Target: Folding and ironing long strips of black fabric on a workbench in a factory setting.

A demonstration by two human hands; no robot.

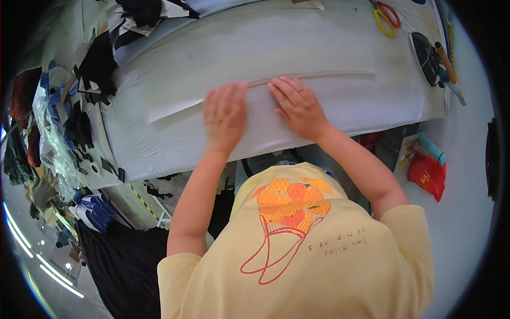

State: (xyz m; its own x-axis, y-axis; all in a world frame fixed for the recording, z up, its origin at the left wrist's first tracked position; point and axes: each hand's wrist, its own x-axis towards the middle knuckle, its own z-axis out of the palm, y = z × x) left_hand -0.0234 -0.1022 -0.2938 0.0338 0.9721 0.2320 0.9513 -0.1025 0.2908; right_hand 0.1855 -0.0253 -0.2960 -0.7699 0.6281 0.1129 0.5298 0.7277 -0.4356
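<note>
A long, thin pale strip (329, 75), of paper or cloth, lies across the white-covered table (345, 106). Its left part (175, 111) looks wider and lifts a little along one edge. My left hand (226, 117) is flat over the strip left of the middle, blurred by motion, with fingers stretched out. Close by on the right, my right hand (300, 109) rests its extended fingertips along the strip's near edge. Neither hand is closed around anything. The strip is hidden beneath the left fingers.
Scissors with red and yellow handles (387, 18) lie at the far right, near an iron (427, 61). Black fabric scraps (98, 64) and clear plastic (56, 143) crowd the left side. A red bag (426, 175) sits below the table's right end.
</note>
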